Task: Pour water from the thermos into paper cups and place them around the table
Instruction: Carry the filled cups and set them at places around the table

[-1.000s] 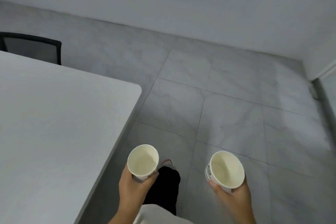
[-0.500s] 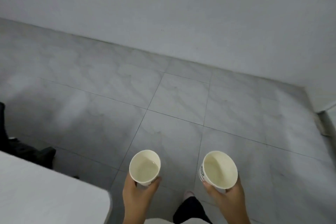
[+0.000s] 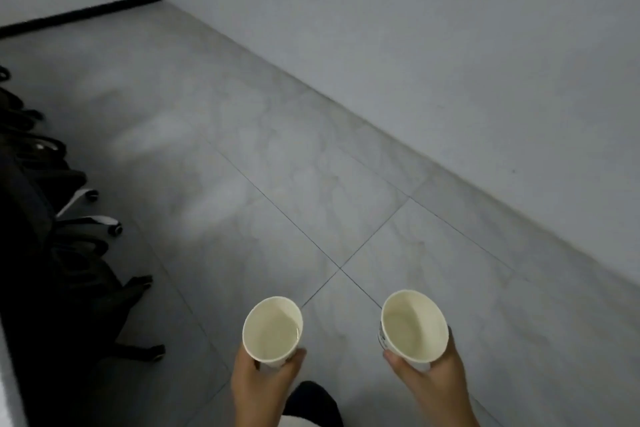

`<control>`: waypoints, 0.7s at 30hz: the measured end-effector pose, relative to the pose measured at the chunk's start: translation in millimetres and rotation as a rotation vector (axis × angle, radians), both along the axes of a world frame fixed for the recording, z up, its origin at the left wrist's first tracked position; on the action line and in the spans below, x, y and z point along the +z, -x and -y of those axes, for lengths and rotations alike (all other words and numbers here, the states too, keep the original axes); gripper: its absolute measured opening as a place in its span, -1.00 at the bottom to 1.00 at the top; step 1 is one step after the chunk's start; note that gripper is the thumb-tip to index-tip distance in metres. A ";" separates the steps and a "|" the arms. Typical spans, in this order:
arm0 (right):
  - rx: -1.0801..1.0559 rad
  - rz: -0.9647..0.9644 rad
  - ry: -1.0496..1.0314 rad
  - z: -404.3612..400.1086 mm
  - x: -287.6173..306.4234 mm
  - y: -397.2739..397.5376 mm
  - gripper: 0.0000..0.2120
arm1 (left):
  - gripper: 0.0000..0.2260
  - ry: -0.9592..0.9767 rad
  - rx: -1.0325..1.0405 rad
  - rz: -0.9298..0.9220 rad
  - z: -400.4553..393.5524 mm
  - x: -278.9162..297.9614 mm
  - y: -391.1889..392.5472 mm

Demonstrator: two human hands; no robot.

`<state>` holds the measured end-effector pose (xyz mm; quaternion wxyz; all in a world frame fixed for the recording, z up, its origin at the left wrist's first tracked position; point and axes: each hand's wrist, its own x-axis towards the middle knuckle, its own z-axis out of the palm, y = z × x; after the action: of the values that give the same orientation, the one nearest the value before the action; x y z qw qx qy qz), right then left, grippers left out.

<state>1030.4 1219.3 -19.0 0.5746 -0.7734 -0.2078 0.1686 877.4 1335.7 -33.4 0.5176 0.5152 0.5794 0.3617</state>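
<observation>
Cups (image 3: 272,331) upright, one gripped in each hand: left hand (image 3: 260,380), right hand (image 3: 429,380). Table edge (image 3: 8,378), probably, lies far left, nearer the left hand.

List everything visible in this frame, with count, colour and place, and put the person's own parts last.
paper cups: 2, cream-white, upright with liquid inside, one in each hand; the second on the right.
office chairs: several, exact count unclear, black with some white legs, along the left edge.
table edge: 1, pale grey, bottom-left corner.
floor: grey marbled tiles.
wall: pale grey, right and far side.
left hand: 1, holds the left cup.
right hand: 1, holds the right cup.
leg: dark trouser, bottom centre.
</observation>
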 end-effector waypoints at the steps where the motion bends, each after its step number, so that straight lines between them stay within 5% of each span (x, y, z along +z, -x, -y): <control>1: 0.021 -0.020 0.004 -17.0 -1.8 -13.9 -0.32 | -0.45 -0.001 0.043 -0.009 -12.3 -2.3 -7.7; 21: 0.553 -0.001 -0.011 -507.6 -6.0 -126.2 -0.28 | -0.39 0.015 0.473 -0.073 -418.2 -21.7 -86.1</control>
<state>1156.6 1726.8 -25.1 0.5110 -0.6841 -0.4118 0.3183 963.5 1753.9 -55.1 0.4012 0.3741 0.7048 0.4497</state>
